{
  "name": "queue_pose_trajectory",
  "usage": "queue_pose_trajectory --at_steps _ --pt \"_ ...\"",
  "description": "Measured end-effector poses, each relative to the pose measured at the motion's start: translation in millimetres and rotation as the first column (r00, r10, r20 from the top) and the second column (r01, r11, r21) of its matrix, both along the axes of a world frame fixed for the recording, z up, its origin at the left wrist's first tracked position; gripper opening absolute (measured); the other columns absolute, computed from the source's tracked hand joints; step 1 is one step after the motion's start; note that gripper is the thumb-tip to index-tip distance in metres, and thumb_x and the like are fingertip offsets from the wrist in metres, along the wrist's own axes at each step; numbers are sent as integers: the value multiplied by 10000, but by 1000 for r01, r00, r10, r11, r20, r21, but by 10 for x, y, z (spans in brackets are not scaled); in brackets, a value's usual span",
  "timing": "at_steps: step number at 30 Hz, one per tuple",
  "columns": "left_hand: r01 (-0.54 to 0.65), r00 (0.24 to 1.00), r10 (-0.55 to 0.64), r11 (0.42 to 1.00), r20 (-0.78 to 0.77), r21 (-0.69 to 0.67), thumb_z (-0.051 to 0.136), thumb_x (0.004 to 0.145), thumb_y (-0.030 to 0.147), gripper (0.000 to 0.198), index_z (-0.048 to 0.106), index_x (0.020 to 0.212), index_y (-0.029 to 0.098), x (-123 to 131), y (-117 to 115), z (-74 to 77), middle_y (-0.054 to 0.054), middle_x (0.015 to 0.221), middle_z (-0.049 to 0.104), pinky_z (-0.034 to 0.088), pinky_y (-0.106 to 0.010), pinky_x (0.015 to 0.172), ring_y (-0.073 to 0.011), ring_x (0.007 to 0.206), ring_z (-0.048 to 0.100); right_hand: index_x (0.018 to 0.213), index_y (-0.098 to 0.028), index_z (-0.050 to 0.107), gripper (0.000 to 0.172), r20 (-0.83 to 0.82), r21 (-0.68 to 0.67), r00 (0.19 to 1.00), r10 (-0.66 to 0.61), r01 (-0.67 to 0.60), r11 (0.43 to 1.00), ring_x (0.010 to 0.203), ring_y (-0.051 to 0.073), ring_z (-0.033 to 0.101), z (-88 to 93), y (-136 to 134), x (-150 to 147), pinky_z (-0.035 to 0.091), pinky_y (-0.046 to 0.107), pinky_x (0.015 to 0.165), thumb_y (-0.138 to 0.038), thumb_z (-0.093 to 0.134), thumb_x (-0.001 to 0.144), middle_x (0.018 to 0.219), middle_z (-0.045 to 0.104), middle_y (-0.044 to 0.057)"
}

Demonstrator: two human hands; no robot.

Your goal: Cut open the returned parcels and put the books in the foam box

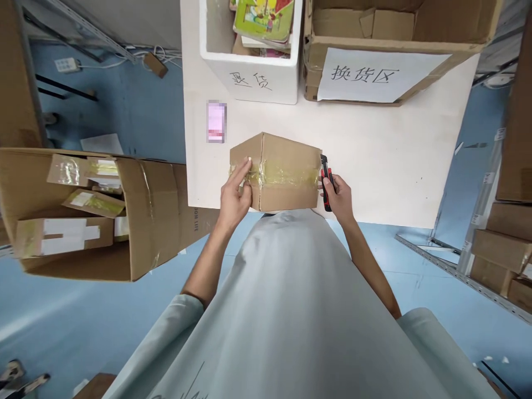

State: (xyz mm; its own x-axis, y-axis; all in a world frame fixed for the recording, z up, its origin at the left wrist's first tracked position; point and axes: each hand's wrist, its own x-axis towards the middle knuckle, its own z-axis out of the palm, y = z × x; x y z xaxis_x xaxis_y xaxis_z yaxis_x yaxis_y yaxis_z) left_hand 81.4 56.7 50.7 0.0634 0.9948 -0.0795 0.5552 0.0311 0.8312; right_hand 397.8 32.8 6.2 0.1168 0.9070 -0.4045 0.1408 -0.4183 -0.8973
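A small cardboard box (291, 174) with clear yellowish tape across its faces sits at the near edge of the white table (374, 160). My left hand (238, 191) grips it by the left face, thumb and fingers against the cardboard. In my right hand (339, 198) is a red and black box cutter (327, 183), its head pointing away from me along the box's right edge. Some of the right fingers are hidden behind the cutter and box. Whether the blade is out cannot be made out.
A white foam box (266, 80) holding picture books (264, 19) stands at the back, beside a large open carton (457, 61) with a paper sign (374, 75). A blurred pink rectangle (216, 122) lies left. Another open carton (155, 216) holds several parcels (64, 235).
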Motion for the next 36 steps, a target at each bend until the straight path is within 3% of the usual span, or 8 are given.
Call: queue_pose_trajectory --at_steps 4,11,17,22,27,30,33,36 --pt "-40 989 49 997 143 -70 598 1104 521 564 652 1621 301 -28 5 -62 -56 1719 599 395 -503 1395 -296 1638 526 1232 -232 730 594 254 82 967 29 -51 995 1010 271 760 323 70 -73 655 393 822 -747 463 1105 1130 791 108" --pt "54 915 34 977 402 -204 615 1045 511 611 667 1599 260 40 -137 -454 -98 1654 660 526 -507 1281 -300 1534 642 1314 -206 739 612 654 155 755 60 -211 965 1070 292 736 859 174 -107 578 372 901 -687 393 1159 1197 809 134" --pt "70 850 75 965 522 -253 715 1017 621 616 761 1488 228 -133 -87 -576 -110 1557 736 543 -530 1284 -318 1450 711 1321 -217 752 543 744 73 667 45 -149 986 1039 337 759 928 -85 -288 584 437 931 -632 452 1139 1189 833 158" --pt "159 811 7 959 585 -233 765 997 690 623 798 1425 238 -289 240 -386 -102 1494 776 600 -538 1239 -317 1384 749 1389 -202 726 559 783 150 612 -113 -10 989 1217 363 742 673 -379 -544 563 506 1075 -573 390 1142 1318 801 210" --pt "183 886 -118 978 448 -105 813 1006 524 571 731 1505 260 -365 810 -270 -101 1467 774 602 -520 1203 -320 1417 711 1440 -201 696 559 820 196 546 -170 12 981 1272 341 724 540 -456 -740 551 515 1122 -536 351 1157 1359 782 213" --pt "322 875 -291 946 387 -17 916 899 397 584 764 1445 255 -348 1204 -312 -96 1517 738 562 -555 1232 -357 1462 663 1421 -212 714 571 871 200 458 -177 -1 980 1248 329 733 669 -458 -830 571 485 1082 -542 317 1179 1335 790 197" --pt "521 791 -466 853 396 -38 932 842 300 447 842 1274 227 -308 1447 -357 -91 1341 814 565 -546 1216 -333 1288 743 1416 -216 719 595 904 157 394 -165 53 986 1136 340 777 896 -499 -1005 597 447 959 -571 299 1187 1241 822 185" --pt "579 764 -523 814 377 -46 897 842 266 334 868 1172 226 -293 1494 -363 -78 1206 845 604 -526 1148 -299 1132 772 1435 -249 714 552 858 8 512 -48 80 997 936 335 816 1097 -544 -1332 601 413 833 -602 381 1172 1093 860 129"
